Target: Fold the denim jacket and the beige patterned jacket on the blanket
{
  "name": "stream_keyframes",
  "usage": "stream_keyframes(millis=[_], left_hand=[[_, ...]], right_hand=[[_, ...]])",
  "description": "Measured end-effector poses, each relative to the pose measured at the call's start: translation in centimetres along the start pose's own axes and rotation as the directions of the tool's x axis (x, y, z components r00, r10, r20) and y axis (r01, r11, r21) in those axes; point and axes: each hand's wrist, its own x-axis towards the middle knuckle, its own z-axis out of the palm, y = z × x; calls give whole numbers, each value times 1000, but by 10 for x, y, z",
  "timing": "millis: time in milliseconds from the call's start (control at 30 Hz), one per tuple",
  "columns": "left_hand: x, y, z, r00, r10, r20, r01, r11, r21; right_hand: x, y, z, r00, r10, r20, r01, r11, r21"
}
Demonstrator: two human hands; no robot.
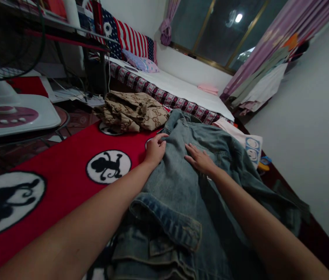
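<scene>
A faded blue-green denim jacket lies spread in front of me, one sleeve folded along its body with the cuff toward me. My left hand rests at the sleeve's left edge, thumb and forefinger slightly apart and touching the denim. Its other fingertips are partly hidden. On the jacket's middle, my right hand lies flat with its fingers stretched out. Beyond the left hand sits a crumpled tan patterned garment.
Under the clothes is a red blanket with black-and-white monkey circles. A white fan base stands on a stool at left, near a cluttered desk. Pale printed cloth lies beyond the jacket; a daybed runs below the window.
</scene>
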Motion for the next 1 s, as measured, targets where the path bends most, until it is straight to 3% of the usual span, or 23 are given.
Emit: stream_keyframes(millis=[100, 200, 267, 367, 467, 533, 600, 667, 700, 767, 800, 867, 933, 1000], left_hand=[[1, -4, 0, 1000, -4, 0, 4, 1000, -25], [1, -5, -2, 1000, -11, 10, 11, 999, -40], [1, -5, -2, 1000, -11, 13, 11, 999, -39], [2, -4, -2, 1000, -17, 18, 18, 999, -29], [3, -6, -1, 999, -34, 21, 35, 999, -28], [3, -7, 0, 999, -35, 24, 36, 998, -43], [3, -8, 0, 999, -25, 32, 27, 997, -71], [2, -7, -1, 1000, -9, 29, 11, 997, -80], [2, -6, -2, 1000, -2, 21, 4, 998, -70], [0, 0, -3, 1000, 22, -3, -22, 999, -35], [-1, 4, -5, 999, 48, -16, -48, 999, -13], [-1, 16, -7, 992, 123, -22, -123, 992, 27], [0, 33, -10, 984, 175, 31, -177, 984, 37], [3, 51, -13, 976, 143, 162, -145, 989, -1]], right_hand=[[-10, -29, -20, 990, -71, -120, 72, 997, 4], [-40, -69, -37, 956, -196, -220, 239, 952, 193], [-67, -94, -43, 966, -202, -159, 247, 900, 360], [-104, -121, -46, 978, -198, 62, 129, 816, 563], [-129, -135, -44, 944, -198, 264, 12, 819, 573], [-137, -138, -42, 940, -153, 306, -51, 822, 568], [-136, -135, -42, 971, -85, 225, -77, 777, 624], [-125, -125, -47, 1000, 13, 2, -11, 743, 669], [-116, -118, -50, 986, 66, -153, 50, 759, 649], [-95, -101, -57, 892, 137, -431, 137, 827, 546], [-83, -92, -59, 841, 164, -515, 144, 850, 506], [-61, -76, -59, 796, 241, -556, 118, 839, 532], [-42, -66, -55, 809, 325, -490, 93, 753, 652], [-30, -63, -49, 822, 377, -427, 91, 654, 751]])
